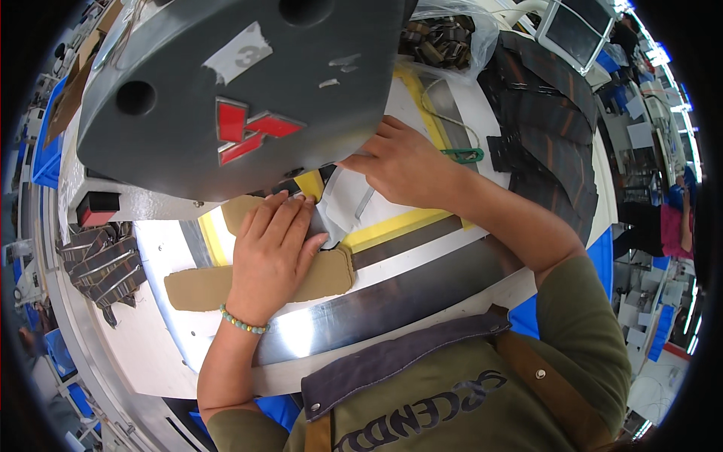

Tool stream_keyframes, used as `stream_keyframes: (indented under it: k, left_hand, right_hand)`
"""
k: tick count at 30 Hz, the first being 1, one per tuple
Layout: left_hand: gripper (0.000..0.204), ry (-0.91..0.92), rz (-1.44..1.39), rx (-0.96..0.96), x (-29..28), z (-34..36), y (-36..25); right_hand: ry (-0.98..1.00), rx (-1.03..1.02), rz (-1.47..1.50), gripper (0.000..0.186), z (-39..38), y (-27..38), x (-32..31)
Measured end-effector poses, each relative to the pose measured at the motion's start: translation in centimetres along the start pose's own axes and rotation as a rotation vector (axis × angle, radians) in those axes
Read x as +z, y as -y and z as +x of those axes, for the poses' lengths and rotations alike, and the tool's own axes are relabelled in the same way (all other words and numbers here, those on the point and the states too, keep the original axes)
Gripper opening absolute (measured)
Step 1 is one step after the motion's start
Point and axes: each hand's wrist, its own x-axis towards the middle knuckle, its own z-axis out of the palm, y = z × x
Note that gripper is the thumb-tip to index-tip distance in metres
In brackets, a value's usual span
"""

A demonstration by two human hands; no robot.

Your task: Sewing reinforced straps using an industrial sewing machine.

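Observation:
Under the grey machine head [188, 166], my left hand [275, 245] lies with fingers slightly bent on layered material: a tan padded piece [196, 290] and a small grey piece [327, 230] beside a yellow strip [309, 182]. Its fingertips are close below the head. My right hand [399, 169] is at the head's lower right edge, fingers curled, their tips partly hidden; what they hold, if anything, I cannot make out. A pale sheet [348, 197] lies below it. A green clip tool [463, 155] on a cord rests to its right.
Dark striped pieces [546, 135] are stacked at the right, folded ones [102, 264] at the left. A clear bag of parts [437, 41] and a screen [576, 34] stand at the back. Blue bins [49, 135] line the left. Another person [674, 233] is at the far right.

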Motion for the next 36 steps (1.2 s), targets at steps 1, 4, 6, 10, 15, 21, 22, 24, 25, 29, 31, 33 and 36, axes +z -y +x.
stream_keyframes:
  k: [1, 4, 6, 10, 15, 21, 22, 24, 25, 29, 31, 33, 36]
  left_hand:
    - [0.045, -0.002, -0.001, -0.003, -0.04, 0.02, 0.0]
    - [0.045, -0.008, -0.002, -0.001, -0.04, 0.02, 0.01]
    - [0.046, -0.013, -0.003, 0.005, 0.02, -0.05, 0.07]
    - [0.047, -0.005, -0.025, -0.001, -0.13, -0.17, 0.06]
    - [0.047, -0.003, -0.017, 0.005, -0.17, -0.13, -0.01]
    - [0.046, -0.012, -0.036, 0.005, -0.12, -0.17, -0.03]
    - [0.046, -0.013, -0.036, 0.003, -0.13, -0.15, -0.05]
    - [0.045, -0.019, -0.033, 0.011, -0.21, -0.11, -0.09]
    - [0.045, -0.02, -0.032, 0.009, -0.21, -0.13, -0.09]
    - [0.045, -0.02, -0.033, 0.009, -0.2, -0.14, -0.09]
    - [0.045, -0.019, -0.033, 0.007, -0.18, -0.13, -0.07]
    - [0.045, -0.025, -0.028, 0.004, -0.15, -0.16, -0.01]
    - [0.045, -0.022, -0.025, 0.003, -0.24, -0.13, -0.02]
  right_hand:
    - [-0.001, 0.0, -0.003, 0.036, 0.0, 0.03, -0.04]
    - [0.013, 0.003, 0.002, 0.037, 0.08, 0.16, -0.17]
    - [0.01, -0.006, -0.005, 0.037, 0.07, 0.15, -0.11]
    - [0.019, -0.005, -0.025, 0.039, 0.1, 0.4, -0.21]
    - [0.056, 0.004, -0.018, 0.041, -0.07, 0.35, -0.16]
    - [0.055, 0.009, -0.019, 0.041, -0.08, 0.59, -0.15]
    - [0.041, 0.002, -0.028, 0.041, -0.11, 0.64, -0.14]
    - [0.05, 0.001, -0.021, 0.041, -0.01, 0.68, -0.36]
    - [0.057, 0.001, -0.014, 0.041, 0.05, 0.67, -0.42]
    - [0.057, -0.003, -0.012, 0.042, 0.01, 0.64, -0.5]
    - [0.056, -0.004, -0.037, 0.044, 0.01, 0.66, -0.51]
    - [0.065, -0.003, -0.034, 0.044, 0.03, 0.66, -0.51]
    - [0.08, -0.002, -0.033, 0.046, 0.12, 0.64, -0.55]
